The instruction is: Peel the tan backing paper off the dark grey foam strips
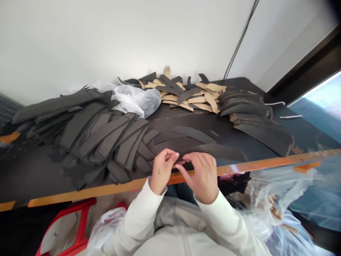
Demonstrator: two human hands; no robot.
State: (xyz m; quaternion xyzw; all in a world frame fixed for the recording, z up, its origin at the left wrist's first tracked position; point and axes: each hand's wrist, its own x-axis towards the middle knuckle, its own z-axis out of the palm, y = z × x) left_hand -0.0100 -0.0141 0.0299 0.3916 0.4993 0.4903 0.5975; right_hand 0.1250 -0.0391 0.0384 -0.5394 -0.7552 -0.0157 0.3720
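Observation:
My left hand [162, 170] is over the table's front edge, its thumb and fingers pressed together in a pinch. Close beside it, my right hand [203, 175] has its fingers curled, with thumb and forefinger brought near each other. Whatever lies between the fingertips of either hand is too small and dark to make out. Just beyond the hands, a curved dark strip [194, 133] lies flat on the black tabletop [170, 120]. Another dark strip [221, 151] lies nearer the edge, partly behind my right hand.
Thick dark-grey foam pieces [106, 137] are heaped on the left. A clear plastic bag [135, 99] sits behind them, beside loose black-and-tan strips [191, 94]. Stacked dark strips [262, 131] stand at right. Orange tape [106, 189] lines the front edge; a red stool [82, 222] is below.

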